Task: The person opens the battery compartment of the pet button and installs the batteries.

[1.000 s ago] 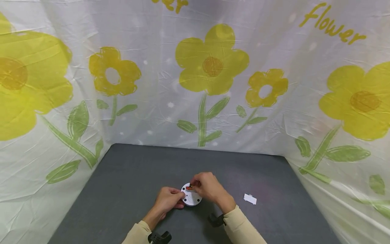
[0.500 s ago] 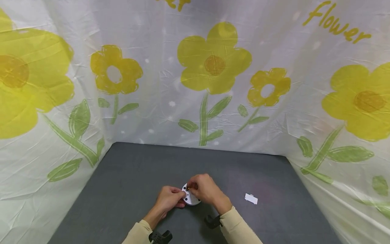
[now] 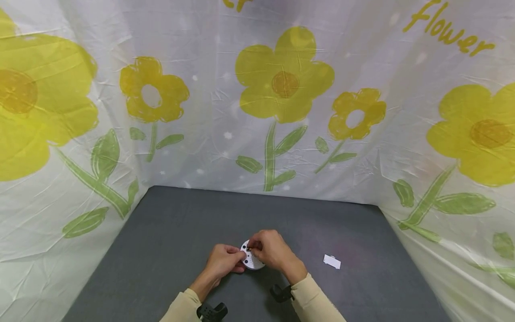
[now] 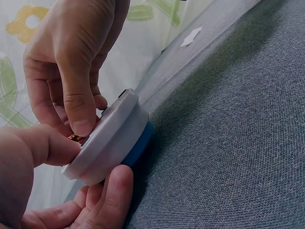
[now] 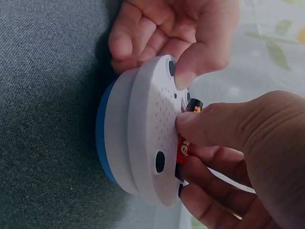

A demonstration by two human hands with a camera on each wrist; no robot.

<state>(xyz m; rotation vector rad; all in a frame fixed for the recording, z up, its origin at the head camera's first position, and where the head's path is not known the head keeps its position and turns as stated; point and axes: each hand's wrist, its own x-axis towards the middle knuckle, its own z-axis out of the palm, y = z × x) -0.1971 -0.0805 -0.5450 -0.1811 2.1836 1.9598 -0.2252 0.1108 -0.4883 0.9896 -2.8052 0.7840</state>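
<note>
A round white device (image 3: 254, 263) with a blue far side (image 5: 105, 136) sits on the dark table, its underside with small holes and dark round feet turned up. My left hand (image 3: 224, 259) grips its rim, thumb on the underside and fingers beneath. At the battery compartment, my right hand (image 3: 271, 250) pinches a red and black battery (image 5: 182, 151) between thumb and fingers. In the right wrist view, one end of that battery (image 5: 194, 105) sticks up from the device. The right hand's fingers hide most of the compartment.
A white battery cover (image 3: 331, 261) lies on the dark table (image 3: 181, 223) to the right of the hands. Behind the table and at its sides hangs a white curtain (image 3: 209, 147) printed with yellow flowers. Both wrists carry black straps (image 3: 280, 293).
My right hand has shifted slightly left over the compartment and now covers the red battery that showed there a second ago. The left hand keeps its grip on the device.
</note>
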